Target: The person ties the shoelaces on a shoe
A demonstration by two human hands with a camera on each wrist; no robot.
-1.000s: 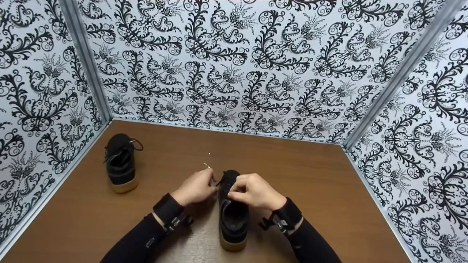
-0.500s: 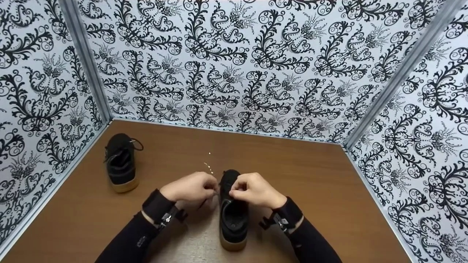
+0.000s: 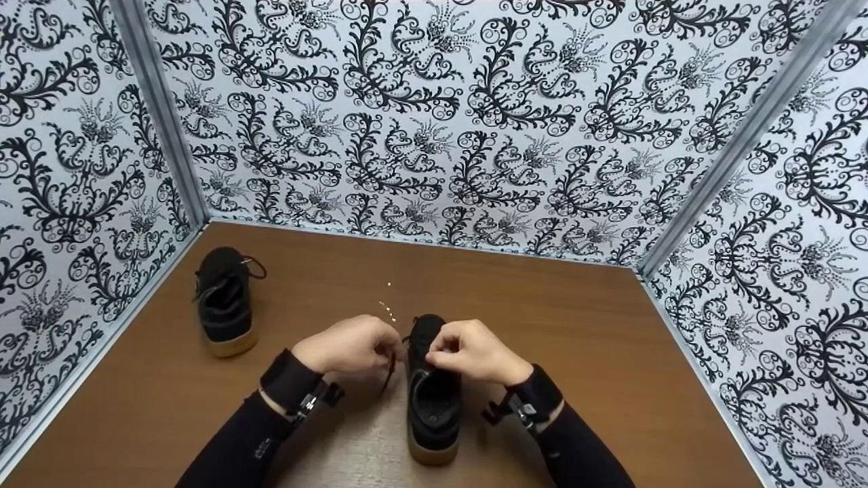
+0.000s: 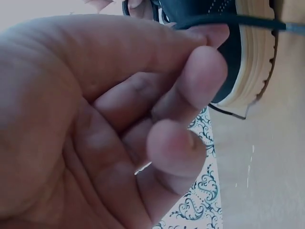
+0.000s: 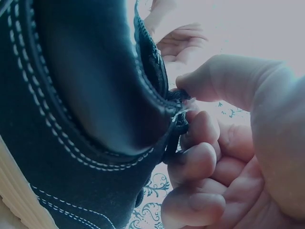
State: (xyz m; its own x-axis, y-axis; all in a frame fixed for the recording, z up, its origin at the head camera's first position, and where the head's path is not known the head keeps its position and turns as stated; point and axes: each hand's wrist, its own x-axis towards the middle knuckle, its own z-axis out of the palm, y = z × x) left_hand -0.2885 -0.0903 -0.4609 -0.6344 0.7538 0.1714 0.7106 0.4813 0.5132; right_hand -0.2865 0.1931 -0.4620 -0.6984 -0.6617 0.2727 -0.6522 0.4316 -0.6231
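Note:
A black shoe (image 3: 432,444) with a tan sole stands between the hands in the head view, toe pointing away. At its left side my left hand (image 3: 352,346) pinches a black shoelace (image 4: 238,20) between thumb and fingers; the lace's tip sticks out past them in the left wrist view. My right hand (image 3: 478,352) is over the lacing at the shoe's opening. In the right wrist view, the right thumb and forefinger pinch dark lacing (image 5: 180,125) with a frayed pale bit near the collar. The hand hides part of the lacing in the head view.
A second black shoe (image 3: 227,305) with a tan sole stands at the table's far left. Several small pale marks (image 3: 386,310) lie on the brown table (image 3: 556,318) beyond the left hand. Patterned panels (image 3: 434,135) enclose the back and sides.
My left hand has drawn back leftward and toward the person, and a dark lace end now hangs below its fingers. The right hand and both shoes have stayed nearly still.

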